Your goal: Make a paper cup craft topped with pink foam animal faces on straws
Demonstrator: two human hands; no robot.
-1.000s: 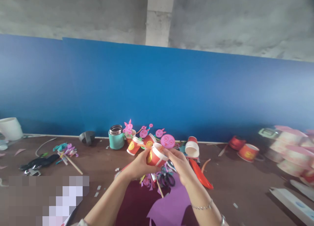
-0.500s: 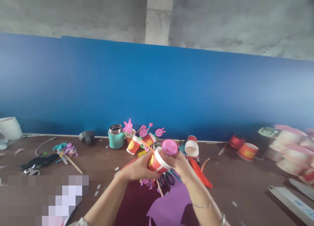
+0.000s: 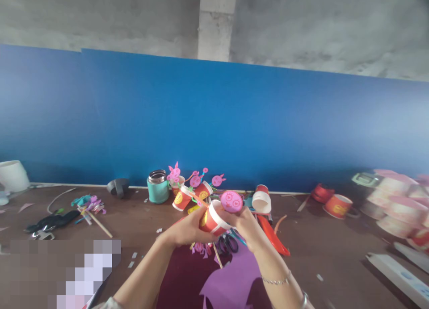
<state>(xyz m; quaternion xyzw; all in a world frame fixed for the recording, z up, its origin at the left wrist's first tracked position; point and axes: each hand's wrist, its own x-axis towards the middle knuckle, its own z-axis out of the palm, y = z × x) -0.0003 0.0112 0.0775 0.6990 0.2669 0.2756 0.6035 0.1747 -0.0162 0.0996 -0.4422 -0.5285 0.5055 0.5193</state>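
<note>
My left hand (image 3: 186,231) is wrapped around a red paper cup (image 3: 212,218) with a white rim, held tilted above the brown table (image 3: 140,219). My right hand (image 3: 246,222) grips the cup's rim side, fingers pinched at a round pink paper pig face (image 3: 231,201) that sits at the cup's mouth. Under the hands lie dark scissors (image 3: 228,244), pink paper scraps and a purple paper sheet (image 3: 234,280).
Behind the hands stand more red cups with pink pig decorations (image 3: 194,188), a teal jar (image 3: 158,187) and a cut white cup (image 3: 262,202). A red strip (image 3: 273,237) lies to the right. More cups (image 3: 338,206) and stacked bowls (image 3: 398,202) sit far right. A blue wall backs the table.
The cup and both hands shifted slightly; the pink pig face has moved from behind the cup to its rim, under my right fingers.
</note>
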